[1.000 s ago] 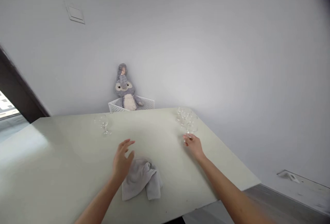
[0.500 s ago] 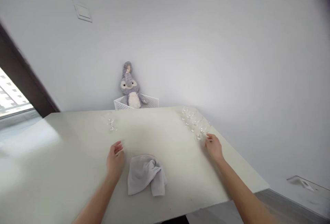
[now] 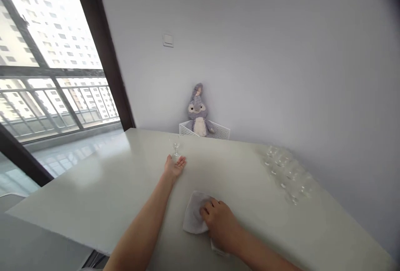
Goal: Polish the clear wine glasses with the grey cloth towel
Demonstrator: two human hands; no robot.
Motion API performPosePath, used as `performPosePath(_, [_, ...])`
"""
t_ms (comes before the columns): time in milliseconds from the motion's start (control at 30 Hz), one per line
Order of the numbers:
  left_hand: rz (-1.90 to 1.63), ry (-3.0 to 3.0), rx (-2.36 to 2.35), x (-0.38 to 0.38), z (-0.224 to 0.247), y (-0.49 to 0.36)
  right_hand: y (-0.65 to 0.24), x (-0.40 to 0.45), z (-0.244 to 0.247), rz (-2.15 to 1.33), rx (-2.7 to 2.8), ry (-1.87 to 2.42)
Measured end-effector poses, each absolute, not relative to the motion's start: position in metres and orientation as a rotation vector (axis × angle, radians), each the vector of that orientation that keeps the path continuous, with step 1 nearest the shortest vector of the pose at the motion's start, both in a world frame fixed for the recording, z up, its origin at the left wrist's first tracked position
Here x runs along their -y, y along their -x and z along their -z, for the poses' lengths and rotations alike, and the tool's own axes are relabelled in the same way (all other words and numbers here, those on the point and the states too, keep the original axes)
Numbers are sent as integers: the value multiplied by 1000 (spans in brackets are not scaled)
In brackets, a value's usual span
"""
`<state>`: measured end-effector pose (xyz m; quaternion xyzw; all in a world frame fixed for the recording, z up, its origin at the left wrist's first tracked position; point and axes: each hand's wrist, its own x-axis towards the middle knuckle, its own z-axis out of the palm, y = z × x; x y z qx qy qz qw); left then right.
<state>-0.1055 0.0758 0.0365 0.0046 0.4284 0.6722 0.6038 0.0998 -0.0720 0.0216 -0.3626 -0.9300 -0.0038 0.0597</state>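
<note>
left grip [image 3: 174, 167] spread beside stemmed glass [image 3: 176, 150] | right grip [image 3: 220, 221] clamped on terry towel [image 3: 193, 215]

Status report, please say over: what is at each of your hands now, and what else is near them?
Left hand open, palm up, beside single stemmed glass. Right hand on grey cloth. Group of stemmed glasses off to right.

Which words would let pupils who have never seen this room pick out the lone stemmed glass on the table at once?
Start at the white table below the grey plush toy sitting in a white basket. Near the far edge stands a clear stemmed glass, right at the fingertips of the person's left hand. Unlike the glasses clustered at the right, it stands alone.
</note>
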Motion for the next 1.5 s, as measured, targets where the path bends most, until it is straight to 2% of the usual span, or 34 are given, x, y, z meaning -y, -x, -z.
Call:
performPosePath(100, [-1550,-9,-851,-93,-34,111,-96,52,-17,-24,2721,1130])
performPosePath(167, [-1571,-31,-768,-102,-35,114,-100,44,-22,-189,2515,1171])
performPosePath(267, [-1604,-78,-658,-111,-39,117,-109,33,-33,-773,1996,1265])
performPosePath(367, [-1629,-105,-592,-113,-43,117,-121,20,-43,-1405,1234,1239])
performPosePath(433, [-1630,-144,-571,-107,-48,111,-129,10,-49,-1543,807,1161])
performPosePath(567, [-1577,-502,-498,-75,-62,84,-145,-10,-68,-1256,568,1118])
performPosePath(733, [-1613,-825,-509,-30,-62,41,-139,-15,-88,-656,1080,1229])
performPosePath(900, [-1579,-869,-627,-15,-43,26,-109,3,-84,-662,1825,1091])
performPosePath(1033, [-1576,-878,-667,-13,-38,27,-103,12,-86,-563,1929,1168])
performPosePath(1167, [-1583,-901,-670,-13,-39,26,-103,8,-85,-488,1979,1018])
performPosePath(1300, [-1576,-886,-680,-15,-38,26,-109,-5,-78,-615,1828,1026])
performPosePath(1500, [-1575,-824,-660,-15,-39,25,-121,-10,-94,-1232,841,773])
